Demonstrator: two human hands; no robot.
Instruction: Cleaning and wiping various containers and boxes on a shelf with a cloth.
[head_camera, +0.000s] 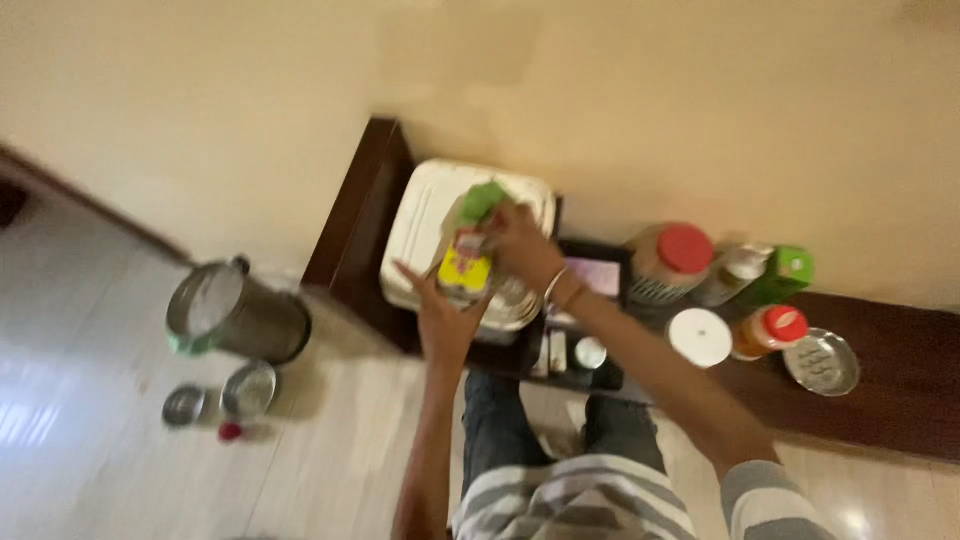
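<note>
A plastic bottle (466, 262) with a green cap and a yellow and red label is held upright between both hands, over a white box-shaped appliance (425, 215). My left hand (440, 315) supports the bottle from below with the fingers spread around its base. My right hand (522, 245) grips it at the top, beside the green cap, and wears a thin bracelet at the wrist. The view is blurred.
A dark wooden shelf (890, 395) along the wall carries a red-lidded jar (672, 262), a white lid (699, 337), a small orange bottle (768, 330), a green carton (786, 272) and a steel dish (822, 362). On the tiled floor stand a steel pot (235, 313) and two steel lids (248, 390).
</note>
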